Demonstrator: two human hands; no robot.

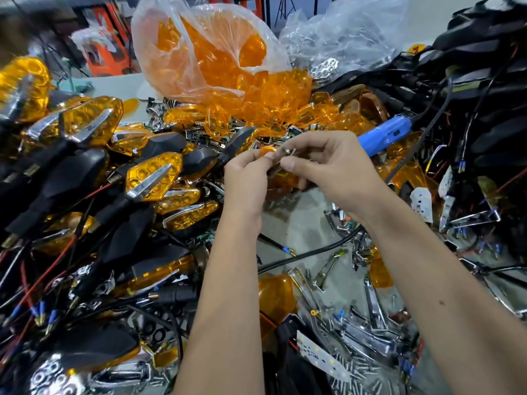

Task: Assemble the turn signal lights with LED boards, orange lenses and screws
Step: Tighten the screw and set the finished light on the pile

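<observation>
The tabletop (302, 220) was buried under parts: a wide heap of finished turn signal lights (119, 172) with black housings, orange faces and chrome fins lay to the person's left, a clear plastic bag of orange lenses (216, 55) spilled open at the far middle, black wired housings (484, 89) were stacked at the far right, and a blue electric screwdriver (385, 135) lay just behind the hands. Nearer the person were loose chrome trim pieces (370, 303), a white LED board (319, 357) and a scatter of small screws (359, 369). Over the bare middle of the tabletop both hands met, and between them was the piece being built, mostly hidden; only a sliver of orange and a small metallic part (288, 151), seemingly a screw or fitting, showed at the fingertips. The left hand (245, 181) had its fingers curled up around that piece from below, and the right hand (328, 169) pinched the small metallic part between thumb and forefinger, so each grip was closed on something rather than released. The step looked to be the seating of a small part into a light, early in that one unit's assembly though many units were already done. The next move would probably call for a steady hold by the left hand while the right lined the part up, and afterwards a reach for the screwdriver.
</observation>
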